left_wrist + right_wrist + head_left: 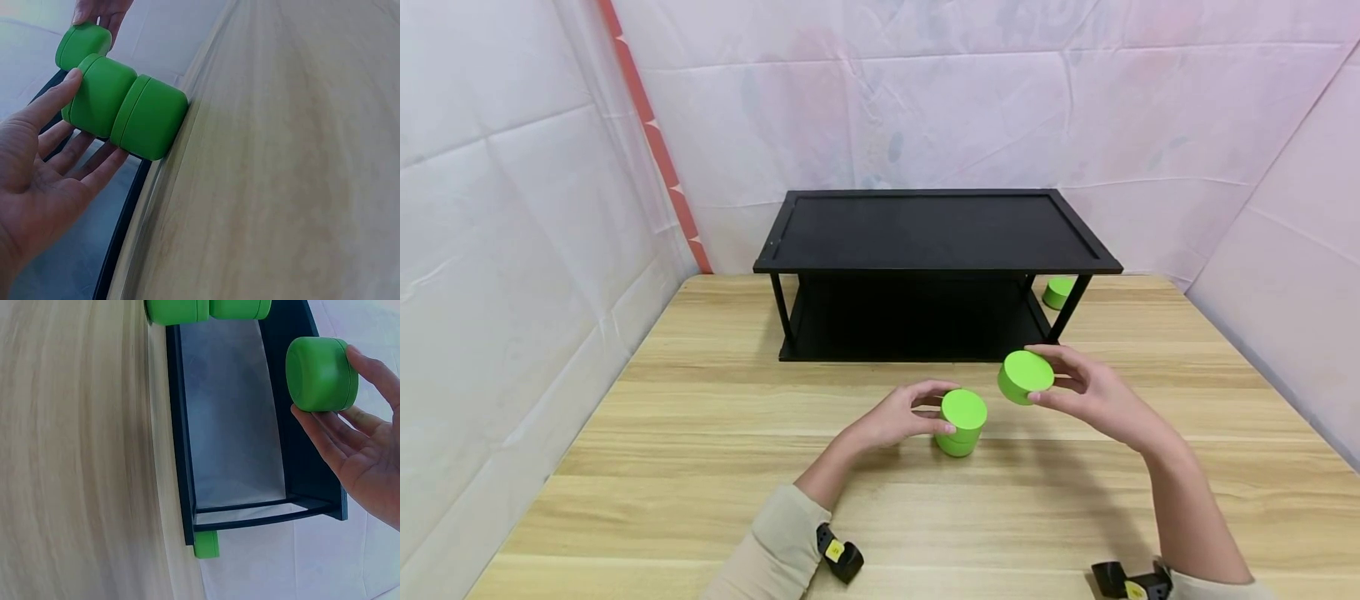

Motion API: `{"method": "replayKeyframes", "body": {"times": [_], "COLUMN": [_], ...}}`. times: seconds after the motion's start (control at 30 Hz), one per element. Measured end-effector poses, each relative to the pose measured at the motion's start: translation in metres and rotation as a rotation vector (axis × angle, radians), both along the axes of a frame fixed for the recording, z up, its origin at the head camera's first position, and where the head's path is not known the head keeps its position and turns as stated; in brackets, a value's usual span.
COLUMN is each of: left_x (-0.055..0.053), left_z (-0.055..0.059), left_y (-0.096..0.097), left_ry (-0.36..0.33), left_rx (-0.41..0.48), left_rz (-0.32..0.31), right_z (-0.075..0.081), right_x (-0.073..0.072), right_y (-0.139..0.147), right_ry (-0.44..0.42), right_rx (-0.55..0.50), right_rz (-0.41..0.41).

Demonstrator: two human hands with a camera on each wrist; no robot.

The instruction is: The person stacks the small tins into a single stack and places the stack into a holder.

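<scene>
"As the left hand point(902, 415) grips the stack point(964, 427) before the shelf point(936, 232), where's the right hand point(1097, 397)?"
"Pinching a tin point(1024, 378), raised before the shelf's right end. Hold that level, and the stack steady."

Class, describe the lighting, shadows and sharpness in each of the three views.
Head view: brightly lit and fairly sharp, a soft shadow below the right forearm on the table; left wrist view: dimmer and bluish, the stack a deeper green, the wood grain soft; right wrist view: also muted and slightly soft, a shelf crossbar looking bowed.
</scene>
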State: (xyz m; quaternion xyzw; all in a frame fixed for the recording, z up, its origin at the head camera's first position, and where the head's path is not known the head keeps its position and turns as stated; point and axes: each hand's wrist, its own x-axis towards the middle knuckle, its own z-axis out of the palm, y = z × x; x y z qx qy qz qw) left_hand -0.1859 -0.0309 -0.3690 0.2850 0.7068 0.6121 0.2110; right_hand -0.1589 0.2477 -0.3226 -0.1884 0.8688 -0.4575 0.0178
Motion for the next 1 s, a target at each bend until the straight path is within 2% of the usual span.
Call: {"method": "replayKeyframes", "body": {"times": [0.27, 0.7, 1.0], "left_x": [0.001, 0.000, 0.000], "left_z": [-0.001, 0.001, 0.001], "left_y": [0.000, 0.000, -0.001], "left_ry": [0.012, 0.003, -0.003], "left_rx": [0.021, 0.004, -0.013], "left_rz": [0.000, 0.000, -0.010], "right_z": [0.000, -0.001, 0.000], "right_x": [-0.001, -0.004, -0.003], "right_y": [-0.007, -0.017, -0.026], "right_ry": [-0.015, -0.026, -0.035], "right_rx": [-0.010, -0.053, -0.040], "right_rz": [0.021, 0.071, 0.078]}}
